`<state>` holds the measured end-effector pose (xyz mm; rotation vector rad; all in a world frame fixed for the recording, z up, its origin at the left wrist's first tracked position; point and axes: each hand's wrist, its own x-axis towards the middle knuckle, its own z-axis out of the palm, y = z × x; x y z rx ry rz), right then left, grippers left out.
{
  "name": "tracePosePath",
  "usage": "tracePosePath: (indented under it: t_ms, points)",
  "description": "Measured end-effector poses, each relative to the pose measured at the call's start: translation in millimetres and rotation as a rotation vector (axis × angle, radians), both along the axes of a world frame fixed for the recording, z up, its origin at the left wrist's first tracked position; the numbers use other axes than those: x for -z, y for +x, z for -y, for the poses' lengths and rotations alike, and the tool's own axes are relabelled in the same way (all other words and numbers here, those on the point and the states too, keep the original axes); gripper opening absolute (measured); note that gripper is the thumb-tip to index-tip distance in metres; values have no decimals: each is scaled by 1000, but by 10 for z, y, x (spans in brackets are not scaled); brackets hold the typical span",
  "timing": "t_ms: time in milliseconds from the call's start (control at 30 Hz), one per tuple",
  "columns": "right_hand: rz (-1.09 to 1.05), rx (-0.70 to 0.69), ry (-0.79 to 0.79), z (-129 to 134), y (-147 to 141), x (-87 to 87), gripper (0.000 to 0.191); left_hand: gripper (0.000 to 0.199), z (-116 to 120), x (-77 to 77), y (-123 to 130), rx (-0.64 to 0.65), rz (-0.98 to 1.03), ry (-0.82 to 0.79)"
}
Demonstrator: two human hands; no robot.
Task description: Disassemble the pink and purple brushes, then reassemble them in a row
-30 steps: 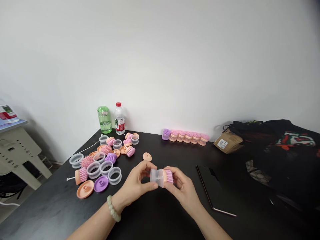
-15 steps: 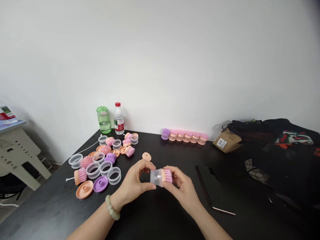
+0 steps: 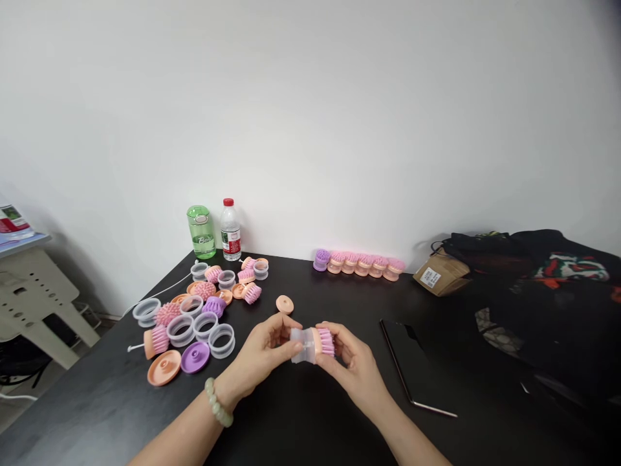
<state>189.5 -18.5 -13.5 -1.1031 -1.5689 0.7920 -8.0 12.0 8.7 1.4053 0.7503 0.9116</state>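
Head view: takes in black bench point(image 3: 305, 421) and pale wall point(image 3: 310, 129) behind. Shows a spread of loose parts point(image 3: 214, 307) at the left and a row of bristled pieces point(image 3: 361, 265) against the wall, right of centre. Records left hand point(image 3: 264, 349) and right hand point(image 3: 352, 359) close together over the near side: left with thumb and fingers pinched on the clear end, right gripping the bristled end. Holds brush piece point(image 3: 314, 345) directly between both, long axis running roughly left to right, neither hand clearly nearer. Places clear ring point(image 3: 304, 345) toward left hand; peach collar point(image 3: 317, 347) and pink bristles point(image 3: 327, 342) toward right. Cannot tell whether ring and collar fully meet. Lists peach disc point(image 3: 284, 305) flat on bench, just beyond the hands, nearer the left.
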Motion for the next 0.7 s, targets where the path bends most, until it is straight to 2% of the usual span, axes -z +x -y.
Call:
tracePosePath:
  t_ms: [133,267,400,500,600,700]
  points:
    - [-18,-19,-22,-7,38,-18,35,39,-34,21,-20,-6,-7,77]
    - [26,-7,15,-13,44,5,33,37,-47,76,-14,-28,-93,186]
    - [161,49,59,5,-3,53,35,41,6,155,41,-131,-338,419]
    - [196,14,71,-6,14,72,45,52,38,200,77,-127,-392,580]
    - [116,-11,85,-91,148,92,49,55,16,190,64,-153,-380,521]
    - [172,192,74,-229,338,161,41,46,-43,152,21,-229,-270,316]
